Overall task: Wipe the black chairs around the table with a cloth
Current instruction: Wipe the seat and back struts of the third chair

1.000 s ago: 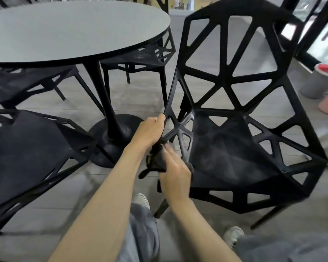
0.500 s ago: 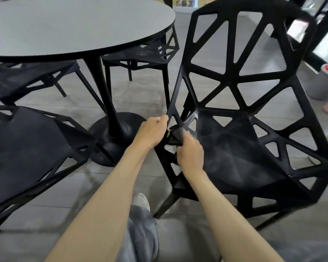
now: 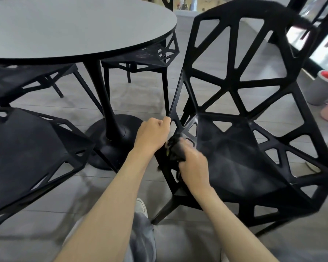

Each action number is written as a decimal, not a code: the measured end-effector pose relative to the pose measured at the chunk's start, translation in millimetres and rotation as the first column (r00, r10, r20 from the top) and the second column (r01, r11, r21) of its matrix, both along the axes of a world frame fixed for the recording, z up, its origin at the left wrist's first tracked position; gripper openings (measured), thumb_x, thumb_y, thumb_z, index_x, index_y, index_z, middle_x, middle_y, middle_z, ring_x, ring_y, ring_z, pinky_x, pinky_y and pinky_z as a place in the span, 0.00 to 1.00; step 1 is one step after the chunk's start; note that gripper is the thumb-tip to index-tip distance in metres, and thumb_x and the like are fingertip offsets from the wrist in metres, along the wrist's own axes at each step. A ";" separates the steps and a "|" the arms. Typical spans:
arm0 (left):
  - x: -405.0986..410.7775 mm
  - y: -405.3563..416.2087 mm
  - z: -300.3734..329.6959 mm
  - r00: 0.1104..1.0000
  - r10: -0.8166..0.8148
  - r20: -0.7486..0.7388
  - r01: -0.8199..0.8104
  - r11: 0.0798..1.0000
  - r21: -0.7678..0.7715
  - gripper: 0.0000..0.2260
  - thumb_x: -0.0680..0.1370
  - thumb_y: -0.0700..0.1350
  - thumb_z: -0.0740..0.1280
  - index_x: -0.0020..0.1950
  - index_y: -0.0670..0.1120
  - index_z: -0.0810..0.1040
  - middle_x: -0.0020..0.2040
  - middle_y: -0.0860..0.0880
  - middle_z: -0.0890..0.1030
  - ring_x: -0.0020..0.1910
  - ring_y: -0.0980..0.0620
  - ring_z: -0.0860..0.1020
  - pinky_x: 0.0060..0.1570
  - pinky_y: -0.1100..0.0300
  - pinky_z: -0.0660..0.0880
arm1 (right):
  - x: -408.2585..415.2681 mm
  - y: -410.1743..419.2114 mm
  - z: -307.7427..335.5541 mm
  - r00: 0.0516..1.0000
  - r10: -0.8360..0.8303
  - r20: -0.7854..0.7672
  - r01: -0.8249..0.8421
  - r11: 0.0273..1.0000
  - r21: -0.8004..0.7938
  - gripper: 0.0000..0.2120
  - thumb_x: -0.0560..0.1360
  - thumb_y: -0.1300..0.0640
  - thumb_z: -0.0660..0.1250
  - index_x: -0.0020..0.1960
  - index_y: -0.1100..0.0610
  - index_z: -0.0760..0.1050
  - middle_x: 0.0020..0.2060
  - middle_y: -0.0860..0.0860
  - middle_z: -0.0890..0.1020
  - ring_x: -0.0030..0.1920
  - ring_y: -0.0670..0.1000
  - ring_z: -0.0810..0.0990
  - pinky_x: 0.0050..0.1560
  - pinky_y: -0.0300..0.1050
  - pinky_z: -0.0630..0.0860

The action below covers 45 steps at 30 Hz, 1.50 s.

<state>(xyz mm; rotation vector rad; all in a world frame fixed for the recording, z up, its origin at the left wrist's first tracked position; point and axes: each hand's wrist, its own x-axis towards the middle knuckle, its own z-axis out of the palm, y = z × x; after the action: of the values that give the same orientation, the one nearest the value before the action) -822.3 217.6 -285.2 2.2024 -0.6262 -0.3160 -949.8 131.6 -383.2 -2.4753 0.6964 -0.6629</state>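
Note:
A black lattice chair (image 3: 240, 103) with triangular cut-outs stands right of centre, its seat facing me. My left hand (image 3: 152, 135) grips the chair's left edge bar. My right hand (image 3: 193, 167) grips a dark cloth (image 3: 173, 148) and holds it against the seat's left rim, just below my left hand. The cloth is bunched and partly hidden by my fingers.
A round grey table (image 3: 74, 29) on a black pedestal base (image 3: 112, 140) stands at the upper left. Black chairs sit at the lower left (image 3: 27, 148), far left (image 3: 23, 80) and behind the table (image 3: 146, 57). A grey bucket (image 3: 324, 87) stands at the right edge.
My right hand with the cloth moved up the chair's left rim towards my left hand, then slid slightly back down. My left hand kept its grip on the chair edge.

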 end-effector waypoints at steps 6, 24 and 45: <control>-2.1 -0.6 -1.3 1.000 -0.023 -0.013 0.022 1.000 -0.016 0.22 0.82 0.52 0.57 0.31 0.44 0.60 0.27 0.47 0.63 0.30 0.49 0.65 0.33 0.54 0.65 | 47.3 -26.5 15.8 0.938 -0.345 -0.004 0.326 0.883 0.336 0.12 0.72 0.71 0.60 0.43 0.54 0.70 0.37 0.47 0.76 0.44 0.58 0.79 0.44 0.50 0.75; -10.9 -16.6 11.2 0.990 0.037 -0.134 -0.053 0.992 -0.117 0.18 0.82 0.48 0.56 0.32 0.46 0.67 0.31 0.47 0.71 0.40 0.45 0.71 0.38 0.52 0.65 | -17.6 -3.4 -7.2 0.994 -0.098 -0.054 0.104 0.986 0.131 0.24 0.71 0.71 0.62 0.58 0.48 0.79 0.53 0.44 0.84 0.51 0.49 0.83 0.47 0.42 0.78; -9.3 -44.6 11.5 0.953 -0.070 -0.295 0.054 0.997 -0.063 0.34 0.80 0.66 0.52 0.84 0.62 0.44 0.83 0.44 0.62 0.80 0.36 0.60 0.76 0.35 0.62 | -13.4 -84.6 -13.2 0.936 -0.265 -0.231 0.254 0.964 -0.077 0.08 0.73 0.63 0.68 0.52 0.55 0.77 0.45 0.52 0.78 0.43 0.55 0.73 0.42 0.48 0.66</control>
<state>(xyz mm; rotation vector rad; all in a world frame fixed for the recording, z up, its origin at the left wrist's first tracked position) -831.5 173.0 -273.7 2.0316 -0.5305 -0.6425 -963.2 47.0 -396.4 -2.5549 1.1281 -0.4785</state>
